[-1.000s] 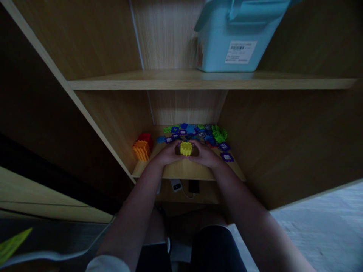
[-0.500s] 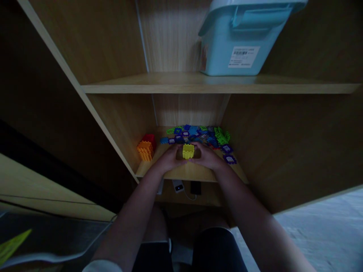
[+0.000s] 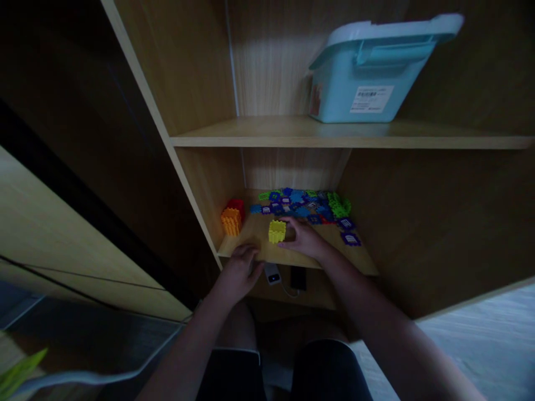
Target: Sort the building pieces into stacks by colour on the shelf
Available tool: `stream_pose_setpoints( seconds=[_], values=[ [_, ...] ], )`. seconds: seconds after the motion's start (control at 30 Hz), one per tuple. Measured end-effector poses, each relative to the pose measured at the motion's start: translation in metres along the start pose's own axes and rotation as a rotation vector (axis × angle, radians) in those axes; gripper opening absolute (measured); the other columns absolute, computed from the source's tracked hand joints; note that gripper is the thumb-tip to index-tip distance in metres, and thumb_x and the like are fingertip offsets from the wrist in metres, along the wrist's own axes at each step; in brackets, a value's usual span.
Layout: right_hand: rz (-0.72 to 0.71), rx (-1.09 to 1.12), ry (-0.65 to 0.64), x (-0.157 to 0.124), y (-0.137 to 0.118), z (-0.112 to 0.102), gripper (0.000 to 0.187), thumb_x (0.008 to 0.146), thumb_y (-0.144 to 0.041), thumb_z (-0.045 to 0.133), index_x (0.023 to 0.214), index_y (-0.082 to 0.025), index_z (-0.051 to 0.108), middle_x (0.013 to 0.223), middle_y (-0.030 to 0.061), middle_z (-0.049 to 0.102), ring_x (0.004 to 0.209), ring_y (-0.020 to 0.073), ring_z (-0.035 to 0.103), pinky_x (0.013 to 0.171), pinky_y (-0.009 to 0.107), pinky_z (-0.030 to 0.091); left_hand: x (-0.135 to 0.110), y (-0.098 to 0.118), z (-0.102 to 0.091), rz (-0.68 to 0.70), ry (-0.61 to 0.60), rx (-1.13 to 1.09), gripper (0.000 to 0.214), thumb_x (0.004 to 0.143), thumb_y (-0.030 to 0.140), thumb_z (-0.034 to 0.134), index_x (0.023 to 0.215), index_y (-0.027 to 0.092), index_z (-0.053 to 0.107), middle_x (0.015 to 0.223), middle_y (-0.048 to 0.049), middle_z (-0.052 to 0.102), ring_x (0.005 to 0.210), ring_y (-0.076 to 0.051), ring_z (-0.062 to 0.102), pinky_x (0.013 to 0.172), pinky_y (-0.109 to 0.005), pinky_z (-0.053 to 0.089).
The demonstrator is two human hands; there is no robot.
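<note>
The right hand rests on the lower shelf, fingers loosely extended and touching the right side of the yellow block cube — not closed around it. The cube stands upright on the shelf, open side up, near the front edge and left of centre.

The left hand is at the front lip of the same shelf, left of the cube and apart from it, fingers curled loosely with nothing in its grasp; whether it touches the lip cannot be determined.

Behind the cube, across the back of the shelf, lies a spread of loose flat pieces in blue, purple and green, with two purple pieces lying separately toward the right. In the left rear corner stand an orange block cube and, just behind it, a red block cube.

Below the shelf edge, a small white device with a cable and a dark device lie side by side.

On the upper shelf sits a light blue lidded storage box with a white label — positioned at the right.
</note>
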State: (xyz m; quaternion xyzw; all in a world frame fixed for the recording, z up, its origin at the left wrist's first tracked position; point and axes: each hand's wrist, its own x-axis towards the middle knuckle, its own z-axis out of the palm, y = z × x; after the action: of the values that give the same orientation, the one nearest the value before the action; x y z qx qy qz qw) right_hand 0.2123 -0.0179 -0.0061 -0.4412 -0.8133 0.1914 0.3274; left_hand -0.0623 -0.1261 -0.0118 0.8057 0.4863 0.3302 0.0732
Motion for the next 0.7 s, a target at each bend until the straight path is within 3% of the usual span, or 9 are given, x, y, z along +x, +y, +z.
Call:
stream_pose_setpoints(
  seconds=[0.2, 0.4, 0.7],
  values=[
    [-0.036, 0.03, 0.02, 0.007, -0.033, 0.033, 0.086, 0.073, -0.038, 0.1, 0.147, -0.027, 0.058, 0.127, 0.009, 0.076, 0.119, 0.0282, 0.072, 0.107, 0.046, 0.052, -0.025, 0.003, -0.017, -0.019, 0.014, 0.117, 0.029, 0.101, 0.024, 0.066, 0.13, 0.019, 0.068, 0.133, -0.0137, 0.073, 0.127, -0.03, 0.069, 0.113, -0.052, 0.06],
    [-0.007, 0.114, -0.024, 0.016, -0.073, 0.069, 0.088, 0.075, -0.031, 0.099, 0.149, -0.025, 0.053, 0.128, 0.011, 0.077, 0.115, 0.0274, 0.075, 0.099, 0.042, 0.057, -0.037, 0.009, -0.029, -0.085, 0.007, 0.15, 0.02, 0.103, 0.021, 0.059, 0.116, 0.019, 0.074, 0.124, -0.0139, 0.076, 0.119, -0.031, 0.073, 0.109, -0.051, 0.063],
    [0.027, 0.099, -0.015, 0.029, -0.099, 0.099, 0.094, 0.073, -0.029, 0.099, 0.153, -0.023, 0.049, 0.125, 0.0133, 0.078, 0.113, 0.029, 0.077, 0.099, 0.042, 0.058, -0.04, 0.005, -0.036, -0.151, 0.028, 0.186, 0.023, 0.104, 0.021, 0.053, 0.112, 0.017, 0.075, 0.118, -0.0161, 0.077, 0.11, -0.031, 0.075, 0.101, -0.052, 0.064]
  ],
)
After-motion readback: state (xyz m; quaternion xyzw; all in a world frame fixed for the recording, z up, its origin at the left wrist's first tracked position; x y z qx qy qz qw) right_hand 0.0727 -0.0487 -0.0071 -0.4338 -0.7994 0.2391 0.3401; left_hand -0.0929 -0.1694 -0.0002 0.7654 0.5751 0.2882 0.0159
